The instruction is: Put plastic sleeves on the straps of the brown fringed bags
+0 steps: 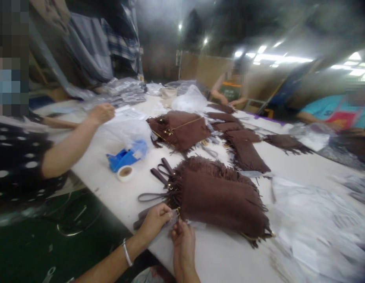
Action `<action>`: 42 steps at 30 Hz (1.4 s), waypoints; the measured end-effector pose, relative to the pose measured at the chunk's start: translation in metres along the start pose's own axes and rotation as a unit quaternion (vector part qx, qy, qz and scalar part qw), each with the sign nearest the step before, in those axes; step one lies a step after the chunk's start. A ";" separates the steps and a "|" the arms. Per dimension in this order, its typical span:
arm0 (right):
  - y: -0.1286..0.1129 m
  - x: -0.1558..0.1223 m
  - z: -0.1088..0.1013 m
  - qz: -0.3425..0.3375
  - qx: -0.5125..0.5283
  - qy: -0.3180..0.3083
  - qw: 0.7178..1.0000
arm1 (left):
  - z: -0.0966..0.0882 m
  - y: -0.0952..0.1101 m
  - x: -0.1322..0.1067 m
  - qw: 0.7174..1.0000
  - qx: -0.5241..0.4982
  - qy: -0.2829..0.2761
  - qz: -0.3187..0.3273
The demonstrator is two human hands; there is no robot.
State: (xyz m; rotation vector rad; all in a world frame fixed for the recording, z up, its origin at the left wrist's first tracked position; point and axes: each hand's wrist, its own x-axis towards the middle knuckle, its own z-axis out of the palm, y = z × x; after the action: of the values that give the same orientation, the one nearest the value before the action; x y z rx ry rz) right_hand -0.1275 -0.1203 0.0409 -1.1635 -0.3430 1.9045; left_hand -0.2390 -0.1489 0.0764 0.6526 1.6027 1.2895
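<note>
A stack of brown fringed bags [220,196] lies at the table's near edge, with wrist straps [153,196] and gold-coloured fittings at its left end. My left hand [157,220] is closed in a pinch beside a gold clasp [178,211] at the lower left corner of the stack. Just right of it, my right hand [184,236] has its fingers curled and pinched below the clasp. A small piece of clear plastic [171,221] shows between the two hands. Its exact shape is blurred.
Beyond the stack lie more brown bags [185,129] and a blue tape dispenser [123,159] beside a tape roll [125,173]. Plastic bags [318,220] cover the right side. A co-worker's arm [70,145] reaches in from the left; two other people sit across the table.
</note>
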 end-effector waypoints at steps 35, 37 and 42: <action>-0.003 -0.004 -0.008 -0.034 -0.043 -0.062 0.997 | 0.022 0.010 0.007 0.999 -0.017 0.019 0.043; -0.003 -0.007 -0.008 -0.046 -0.078 -0.065 0.994 | 0.022 0.008 0.009 0.998 -0.016 0.023 0.047; 0.000 -0.010 -0.007 -0.030 -0.176 -0.050 0.983 | 0.023 0.002 0.012 0.997 0.006 0.043 0.066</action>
State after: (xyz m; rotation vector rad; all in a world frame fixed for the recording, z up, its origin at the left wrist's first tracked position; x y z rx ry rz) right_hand -0.1201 -0.1293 0.0432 -1.2694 -0.7881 1.9000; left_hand -0.2239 -0.1279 0.0747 0.7280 1.6604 1.4221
